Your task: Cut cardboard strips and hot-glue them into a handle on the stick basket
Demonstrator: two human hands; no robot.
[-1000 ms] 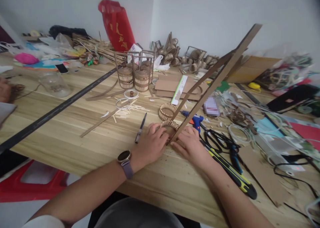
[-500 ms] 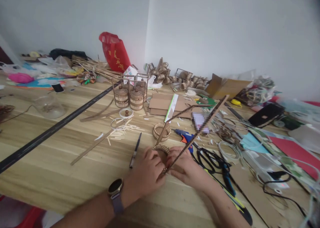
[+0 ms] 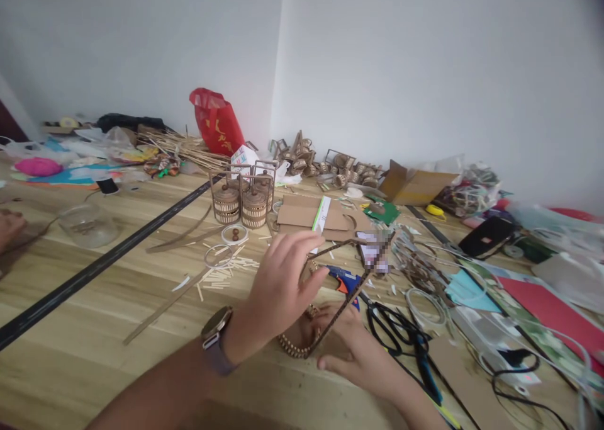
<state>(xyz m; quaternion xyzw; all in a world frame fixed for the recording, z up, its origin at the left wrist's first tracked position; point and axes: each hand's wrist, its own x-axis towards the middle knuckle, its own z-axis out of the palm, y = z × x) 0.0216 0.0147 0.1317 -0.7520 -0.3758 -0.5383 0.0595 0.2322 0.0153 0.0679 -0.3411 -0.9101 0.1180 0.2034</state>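
At lower centre, the left hand (image 3: 283,285) spreads over the small basket (image 3: 293,348); the right hand (image 3: 356,345), thumb splayed apart, has fingers at it.

The left hand (image 3: 278,285) hides part of the near slatted ring (image 3: 293,347) and most of the second ring (image 3: 309,271) beyond it; whether it touches either cannot be told. The fingers (image 3: 325,320) of the right hand (image 3: 356,345) are partly screened by the brown strip (image 3: 346,300), whose upper end is lost over a pixelated card (image 3: 363,254). A yellow-edged tool (image 3: 448,415) (only a sliver shows) runs off the bottom edge. The left edge cuts a co-worker's hand (image 3: 10,227), and the red bag's (image 3: 217,124) lettering is too blurred to read.
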